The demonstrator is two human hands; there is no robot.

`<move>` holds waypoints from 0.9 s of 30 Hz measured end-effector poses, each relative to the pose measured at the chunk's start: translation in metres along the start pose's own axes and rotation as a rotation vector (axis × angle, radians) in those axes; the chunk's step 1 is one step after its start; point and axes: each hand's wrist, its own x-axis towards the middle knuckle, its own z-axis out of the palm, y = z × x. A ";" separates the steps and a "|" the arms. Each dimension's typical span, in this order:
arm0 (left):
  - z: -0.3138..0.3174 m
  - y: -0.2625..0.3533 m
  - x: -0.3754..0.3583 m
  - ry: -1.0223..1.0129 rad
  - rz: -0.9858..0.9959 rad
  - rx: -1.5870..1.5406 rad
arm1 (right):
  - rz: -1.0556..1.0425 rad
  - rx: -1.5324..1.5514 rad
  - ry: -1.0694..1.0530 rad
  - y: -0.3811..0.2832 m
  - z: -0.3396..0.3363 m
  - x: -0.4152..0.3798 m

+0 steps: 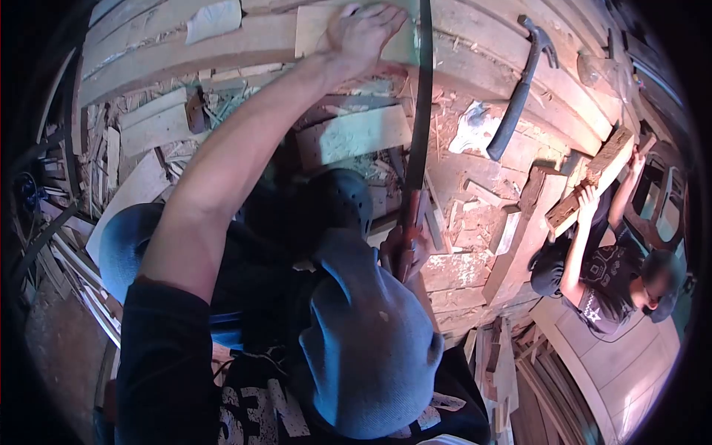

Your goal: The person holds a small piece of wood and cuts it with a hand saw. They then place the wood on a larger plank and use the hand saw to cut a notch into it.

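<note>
My left arm reaches to the top of the view, where my left hand [365, 31] presses down on a pale wooden board [313, 31], its fingers bent near the far side. The board lies across a thick timber beam. My right hand [417, 248], partly hidden behind my knee, is closed round the reddish-brown handle of a handsaw [420, 111]. Its long dark blade runs up beside the board's right end; the teeth cannot be made out, nor whether the blade touches the board.
A claw hammer [515, 96] lies on the planks at right. Wood offcuts [356, 137] and shavings cover the ground around my shoe [345, 193]. Another person [608, 285] at far right holds a wooden block [593, 182]. A long timber [523, 230] lies between us.
</note>
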 end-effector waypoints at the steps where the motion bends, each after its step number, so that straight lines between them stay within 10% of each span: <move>1: -0.002 0.002 0.001 0.016 0.015 0.003 | 0.012 -0.005 0.008 0.001 -0.001 -0.003; 4: 0.000 0.000 0.000 0.178 0.105 -0.007 | -0.493 -0.512 -0.017 -0.011 -0.005 0.002; 9: 0.003 -0.004 0.005 0.017 0.026 0.078 | 0.027 0.077 -0.079 0.000 -0.013 0.004; 14: -0.006 0.001 0.003 -0.095 -0.025 -0.118 | -0.211 -0.209 -0.022 0.003 -0.022 -0.013; 16: -0.021 0.004 0.012 -0.151 -0.071 -0.077 | 0.228 0.343 -0.018 0.001 -0.032 -0.034; 19: -0.012 0.008 0.006 -0.154 -0.060 -0.054 | -0.327 -0.154 -0.141 -0.013 -0.019 -0.009; 21: -0.014 0.010 0.008 -0.143 -0.050 -0.071 | 0.183 0.644 0.017 -0.034 0.010 0.023; 27: -0.008 0.004 0.001 -0.073 0.008 0.013 | -0.081 0.066 -0.040 0.018 -0.020 0.006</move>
